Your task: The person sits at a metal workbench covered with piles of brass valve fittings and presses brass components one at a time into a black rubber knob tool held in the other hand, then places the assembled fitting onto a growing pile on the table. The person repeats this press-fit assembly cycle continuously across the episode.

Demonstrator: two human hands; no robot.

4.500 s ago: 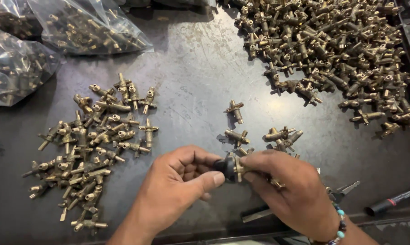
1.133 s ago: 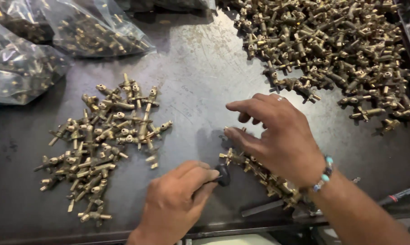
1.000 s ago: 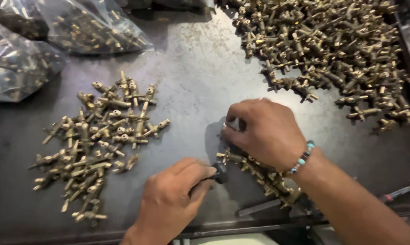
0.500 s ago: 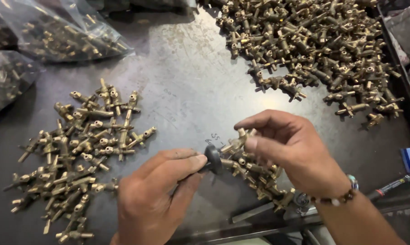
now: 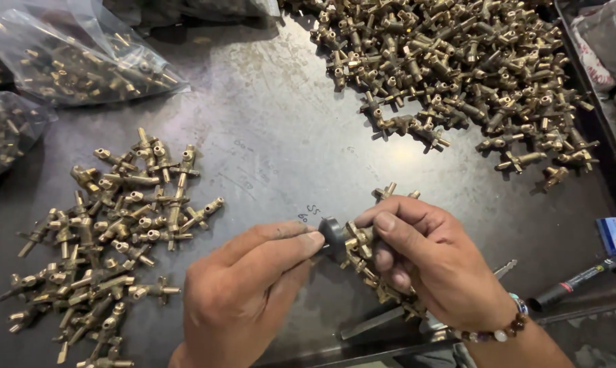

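1. Near the worktop front edge, your right hand pinches a brass fitting.
2. Your left hand closes thumb and forefinger on a small black cap touching that fitting's end.
3. Risk: the cap may slip off if pressed askew.
4. Risk: your wrist could scatter the loose fittings beneath it.

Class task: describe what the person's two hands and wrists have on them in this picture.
Both hands are bare, without gloves or visible sleeves. The left hand wears nothing. The right hand has a bead bracelet at the wrist, mostly brown beads with a few pale and turquoise ones.
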